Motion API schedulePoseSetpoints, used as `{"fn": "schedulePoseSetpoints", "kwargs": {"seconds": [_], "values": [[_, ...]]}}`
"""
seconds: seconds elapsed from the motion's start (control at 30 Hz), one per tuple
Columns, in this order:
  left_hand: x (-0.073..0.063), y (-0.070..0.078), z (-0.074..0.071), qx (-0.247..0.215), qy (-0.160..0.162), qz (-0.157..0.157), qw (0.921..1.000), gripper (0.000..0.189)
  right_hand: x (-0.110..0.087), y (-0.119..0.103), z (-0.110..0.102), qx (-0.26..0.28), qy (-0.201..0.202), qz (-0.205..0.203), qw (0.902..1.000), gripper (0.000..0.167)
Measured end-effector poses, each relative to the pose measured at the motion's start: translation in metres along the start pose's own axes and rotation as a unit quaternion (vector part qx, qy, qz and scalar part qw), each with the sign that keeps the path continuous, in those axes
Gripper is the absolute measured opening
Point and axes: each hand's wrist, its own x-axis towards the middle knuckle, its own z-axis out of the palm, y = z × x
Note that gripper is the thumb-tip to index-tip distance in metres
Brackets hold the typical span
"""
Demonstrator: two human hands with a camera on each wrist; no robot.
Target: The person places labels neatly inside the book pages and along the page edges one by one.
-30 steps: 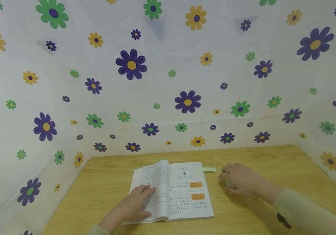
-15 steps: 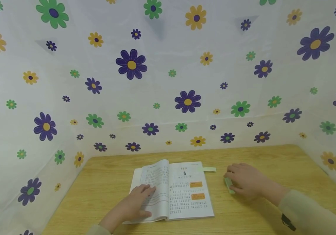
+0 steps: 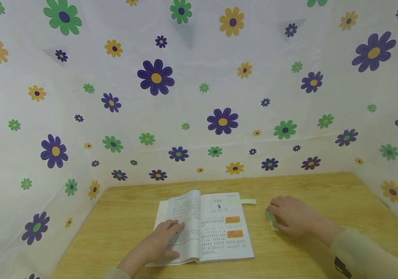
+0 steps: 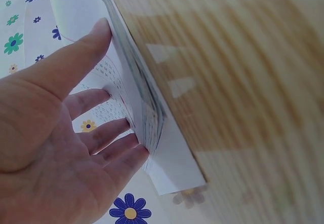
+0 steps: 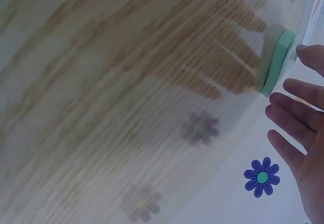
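An open book (image 3: 221, 242) with printed text and orange boxes lies on the table. My left hand (image 3: 157, 240) rests on its raised left page, fingers extended; the left wrist view has the thumb near the page edge. A pale green sticky strip (image 3: 249, 201) juts from the right page's upper edge. Further right, a small green sticky note pad (image 3: 271, 221) lies on the wood, beside my right hand (image 3: 293, 217). In the right wrist view, the pad (image 5: 279, 62) is by the thumb and fingertips, which are loosely spread and not closed round it.
The wooden table (image 3: 122, 209) has a glossy surface that reflects the hand. White sheeting (image 3: 192, 104) printed with green, yellow and purple flowers stands behind the table and along both sides.
My right hand has shifted slightly to the right, uncovering more of the green sticky note pad. The left hand and the book have stayed in place.
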Motion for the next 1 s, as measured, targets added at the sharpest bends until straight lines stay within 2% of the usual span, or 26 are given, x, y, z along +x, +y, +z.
{"fn": "schedulePoseSetpoints", "kwargs": {"seconds": [0.47,0.73,1.0], "values": [[-0.001,0.002,0.001,-0.011,-0.004,-0.008,0.9999,0.085,-0.003,-0.002,0.002,0.017,-0.011,0.007,0.9998,0.046],[-0.001,0.001,0.001,-0.008,0.001,0.0,1.0,0.085,-0.004,0.002,0.01,-0.006,0.026,-0.019,0.9995,0.044],[0.0,0.001,0.0,-0.005,0.004,-0.001,1.0,0.085,-0.004,0.005,0.012,-0.008,0.034,-0.019,0.9992,0.044]]}}
